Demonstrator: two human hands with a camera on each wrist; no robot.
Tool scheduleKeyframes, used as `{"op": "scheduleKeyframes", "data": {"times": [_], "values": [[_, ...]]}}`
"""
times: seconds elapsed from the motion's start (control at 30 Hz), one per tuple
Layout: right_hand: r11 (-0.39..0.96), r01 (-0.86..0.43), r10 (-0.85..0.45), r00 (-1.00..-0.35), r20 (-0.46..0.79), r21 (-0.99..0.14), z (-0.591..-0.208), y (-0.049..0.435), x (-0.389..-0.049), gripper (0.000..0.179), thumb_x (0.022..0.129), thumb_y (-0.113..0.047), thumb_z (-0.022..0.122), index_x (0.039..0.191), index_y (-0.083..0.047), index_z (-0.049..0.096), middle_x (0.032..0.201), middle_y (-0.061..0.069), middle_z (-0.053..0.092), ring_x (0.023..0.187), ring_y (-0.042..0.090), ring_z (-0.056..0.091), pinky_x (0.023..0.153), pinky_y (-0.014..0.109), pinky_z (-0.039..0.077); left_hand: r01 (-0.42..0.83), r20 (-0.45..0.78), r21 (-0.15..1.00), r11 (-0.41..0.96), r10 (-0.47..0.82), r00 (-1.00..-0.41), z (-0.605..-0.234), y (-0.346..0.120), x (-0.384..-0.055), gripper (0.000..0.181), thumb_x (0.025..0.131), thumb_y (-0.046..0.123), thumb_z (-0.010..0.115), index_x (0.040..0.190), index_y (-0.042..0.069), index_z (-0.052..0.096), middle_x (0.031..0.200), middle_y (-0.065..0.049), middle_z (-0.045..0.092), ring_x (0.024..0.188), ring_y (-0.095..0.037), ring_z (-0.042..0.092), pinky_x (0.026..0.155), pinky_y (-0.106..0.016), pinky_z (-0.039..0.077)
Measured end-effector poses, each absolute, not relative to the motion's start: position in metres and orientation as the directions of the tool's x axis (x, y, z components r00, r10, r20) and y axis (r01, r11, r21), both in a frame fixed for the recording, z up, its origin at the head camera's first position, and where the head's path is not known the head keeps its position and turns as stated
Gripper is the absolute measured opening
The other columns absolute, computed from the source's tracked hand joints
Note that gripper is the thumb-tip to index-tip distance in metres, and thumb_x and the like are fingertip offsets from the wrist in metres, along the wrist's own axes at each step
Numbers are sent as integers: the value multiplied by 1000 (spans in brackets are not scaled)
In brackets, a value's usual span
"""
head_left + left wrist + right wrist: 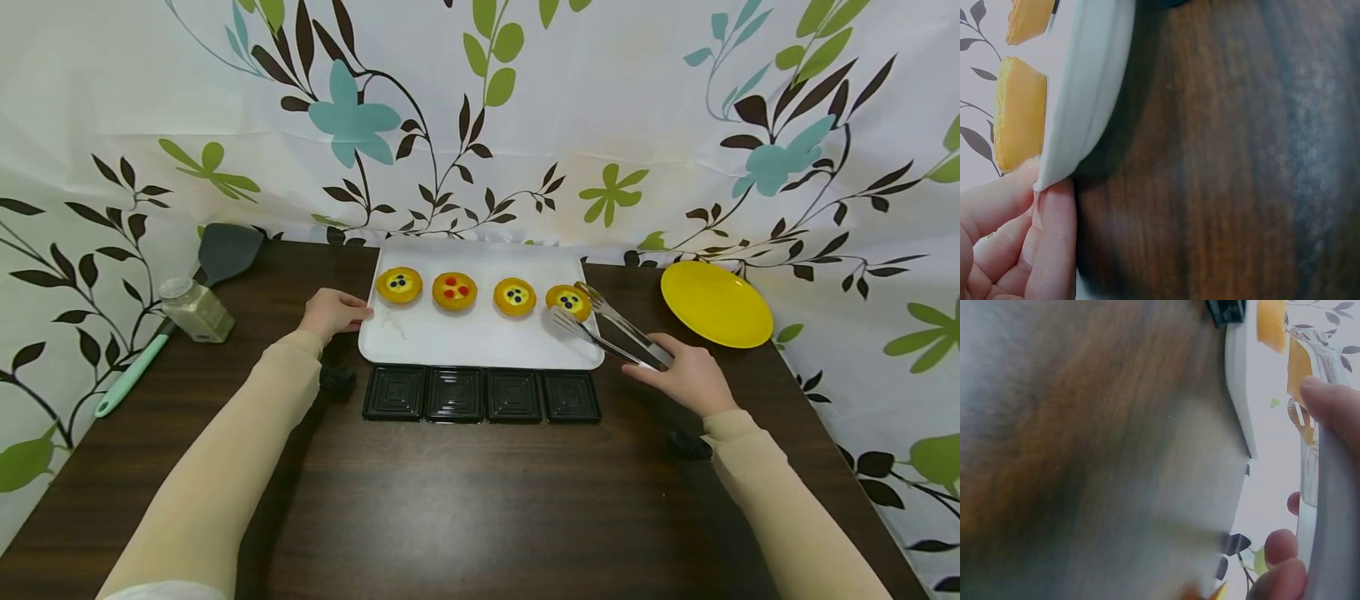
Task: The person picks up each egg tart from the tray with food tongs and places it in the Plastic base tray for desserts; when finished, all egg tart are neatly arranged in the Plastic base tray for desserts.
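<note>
The right-end tart (567, 301) lies at 10 o'clock from the right hand (693, 377)

Nearest is the dark wood-grain surface (450, 500), and on it four black square dishes (455, 395) stand in a row along the 9-to-3 line, just beside the tray's near edge. A little farther up, the right hand is curled round the tongs (624, 324), whose long axis points toward 10 o'clock. Their tips are apart, one on each side of the right-end tart; whether they touch it, I cannot tell. This hand is much the nearer of the two. The left hand (328, 314), thumb and fingers nearly together, pinches the 9 o'clock end of the white tray (480, 343), which stretches away from it toward 3 o'clock.

The tart is round, so it offers no clear long axis; it sits on the tray, with the end dish at its 6 o'clock. Three other tarts (454, 292) sit in line toward 9 o'clock.

Farther out, a yellow plate (716, 304) is at 1 o'clock from the right hand, while a jar (198, 312) and a spatula (229, 252) lie toward 10 o'clock from the left. A leaf-patterned cloth (525, 108) closes off the far side
</note>
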State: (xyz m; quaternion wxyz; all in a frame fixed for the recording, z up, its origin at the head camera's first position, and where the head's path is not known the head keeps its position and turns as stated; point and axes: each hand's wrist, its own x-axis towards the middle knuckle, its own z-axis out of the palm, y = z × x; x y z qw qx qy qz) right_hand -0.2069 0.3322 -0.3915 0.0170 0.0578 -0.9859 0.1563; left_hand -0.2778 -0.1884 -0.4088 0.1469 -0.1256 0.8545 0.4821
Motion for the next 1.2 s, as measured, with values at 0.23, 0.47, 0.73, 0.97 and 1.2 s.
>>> {"op": "scheduleKeyframes", "data": {"times": [0.23,0.47,0.73,0.97,1.2], "values": [[938,-147,-128,-988,82,-312,-386,339,-185,76,75,-60,70,124,-4,56,61,3,48,57,18,44,51,27,33,-352,-369,791,500,-69,-927,-406,-187,-276,39,93,12,61,125,-10,56,126,-27,54,109,-33,61,88,-34,53],[935,-169,-137,-983,122,-312,-389,346,-157,71,74,-54,75,121,-4,59,59,0,46,56,16,42,48,24,31,-357,-374,783,509,-73,-925,-410,-189,-279,40,93,15,62,125,-9,56,127,-26,53,107,-31,62,88,-33,53],[936,-116,-108,-993,43,-331,-393,351,-129,74,73,-56,75,124,-4,59,61,0,45,56,15,42,46,23,30,-357,-376,780,513,-72,-924,-410,-189,-279,40,93,15,62,125,-8,57,126,-26,54,106,-31,63,88,-33,53],[938,-124,-126,-992,14,-323,-396,349,-113,75,72,-57,75,125,-7,60,62,-1,48,57,14,42,46,22,31,-344,-367,782,519,-63,-928,-409,-189,-278,41,93,15,62,125,-9,56,126,-27,53,105,-29,64,87,-32,54],[940,-137,-139,-990,19,-313,-402,349,-105,72,71,-57,75,125,-12,61,58,-5,42,53,10,38,45,22,28,-352,-374,785,511,-62,-925,-411,-189,-279,42,92,16,63,125,-9,56,127,-27,53,103,-28,65,86,-32,54]]}}
